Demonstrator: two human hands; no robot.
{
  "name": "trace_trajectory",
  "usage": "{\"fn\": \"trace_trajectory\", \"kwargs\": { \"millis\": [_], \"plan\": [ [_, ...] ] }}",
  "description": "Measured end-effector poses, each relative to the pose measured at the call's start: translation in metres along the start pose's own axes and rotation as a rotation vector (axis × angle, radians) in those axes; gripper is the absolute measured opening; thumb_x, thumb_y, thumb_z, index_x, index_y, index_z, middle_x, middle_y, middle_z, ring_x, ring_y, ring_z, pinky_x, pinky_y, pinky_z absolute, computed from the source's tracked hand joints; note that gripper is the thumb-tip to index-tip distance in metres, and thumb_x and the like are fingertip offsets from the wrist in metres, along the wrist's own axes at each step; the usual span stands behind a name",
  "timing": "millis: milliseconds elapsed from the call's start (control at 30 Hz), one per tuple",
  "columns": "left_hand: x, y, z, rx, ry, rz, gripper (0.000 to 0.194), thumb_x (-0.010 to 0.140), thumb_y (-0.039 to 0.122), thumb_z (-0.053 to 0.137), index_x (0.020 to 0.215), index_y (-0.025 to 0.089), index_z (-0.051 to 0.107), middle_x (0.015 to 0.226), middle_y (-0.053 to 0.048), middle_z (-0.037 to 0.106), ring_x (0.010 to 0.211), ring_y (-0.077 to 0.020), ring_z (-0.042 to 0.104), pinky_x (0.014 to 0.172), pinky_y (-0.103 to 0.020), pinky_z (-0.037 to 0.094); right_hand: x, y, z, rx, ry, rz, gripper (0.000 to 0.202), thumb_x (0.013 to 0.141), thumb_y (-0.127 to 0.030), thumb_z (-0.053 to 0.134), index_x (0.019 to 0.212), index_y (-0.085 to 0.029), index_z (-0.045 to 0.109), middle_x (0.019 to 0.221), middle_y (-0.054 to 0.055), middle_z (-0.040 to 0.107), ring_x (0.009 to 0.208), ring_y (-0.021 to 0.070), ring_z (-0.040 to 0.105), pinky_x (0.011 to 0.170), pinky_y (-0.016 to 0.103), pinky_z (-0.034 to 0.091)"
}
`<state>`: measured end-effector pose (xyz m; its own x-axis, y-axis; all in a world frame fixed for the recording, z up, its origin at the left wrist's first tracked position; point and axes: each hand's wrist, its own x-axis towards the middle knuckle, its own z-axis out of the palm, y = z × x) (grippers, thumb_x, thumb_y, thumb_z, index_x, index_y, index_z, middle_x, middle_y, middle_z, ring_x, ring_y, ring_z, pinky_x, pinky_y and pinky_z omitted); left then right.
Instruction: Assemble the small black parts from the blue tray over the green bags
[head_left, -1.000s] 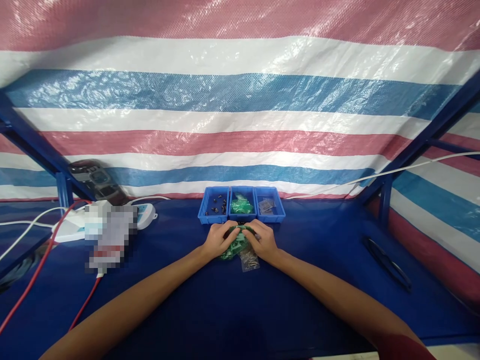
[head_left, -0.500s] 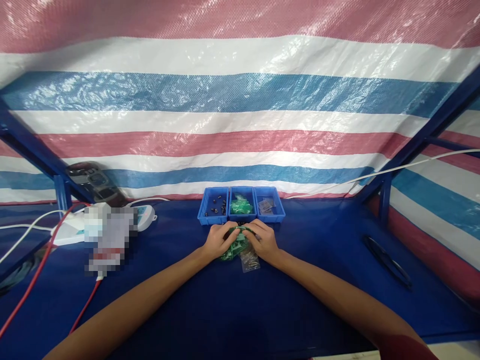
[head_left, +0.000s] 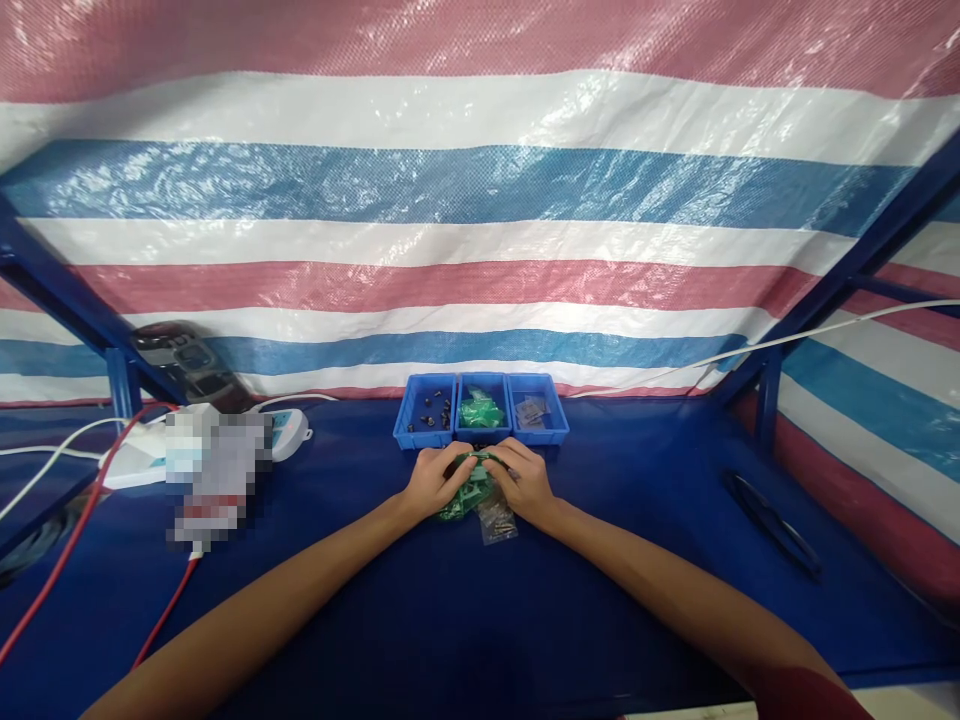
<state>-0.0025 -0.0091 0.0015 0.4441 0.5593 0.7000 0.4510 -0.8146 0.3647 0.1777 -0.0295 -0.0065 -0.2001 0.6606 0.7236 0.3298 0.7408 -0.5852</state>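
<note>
Both hands meet at the middle of the table, fingers closed on a green plastic bag [head_left: 469,497]. My left hand [head_left: 433,484] pinches its upper edge from the left, and my right hand [head_left: 531,485] pinches the same edge from the right. Thumbs point inward and nearly meet. A small clear bag [head_left: 498,524] with little metal pieces sticks out below, by the right fingers; whether the right hand grips it too I cannot tell. Just beyond the fingertips stand three joined blue trays: the left tray [head_left: 403,430] holds dark small parts, the middle one green plastic, the right one clear packets.
On the left are a white power strip [head_left: 127,472], a blurred pale object [head_left: 225,465] and a red cable [head_left: 166,620]. A dark device [head_left: 187,362] leans at the back left. A thin black loop-like object [head_left: 772,525] lies on the right. Striped sheeting [head_left: 480,240] hangs behind.
Hardly anything differs. Both hands keep their grip on the green bag, and the whole view has shifted very slightly.
</note>
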Motion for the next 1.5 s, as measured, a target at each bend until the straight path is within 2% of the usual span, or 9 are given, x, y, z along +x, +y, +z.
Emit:
{"fn": "trace_trajectory", "kwargs": {
  "millis": [1500],
  "plan": [
    [-0.0012, 0.0009, -0.0013, 0.02, -0.011, -0.031, 0.013, 0.09, 0.026, 0.048, 0.091, 0.016, 0.057, 0.06, 0.002, 0.059, 0.044, -0.0077, 0.049, 0.048, -0.019, 0.036, 0.0002, 0.0006, 0.0016, -0.004, 0.001, -0.008, 0.023, 0.093, -0.028, 0.045, 0.099, -0.018, 0.064, 0.084, 0.007, 0.062, 0.075, 0.0172, 0.06, 0.068, 0.029, 0.051]
  ]
}}
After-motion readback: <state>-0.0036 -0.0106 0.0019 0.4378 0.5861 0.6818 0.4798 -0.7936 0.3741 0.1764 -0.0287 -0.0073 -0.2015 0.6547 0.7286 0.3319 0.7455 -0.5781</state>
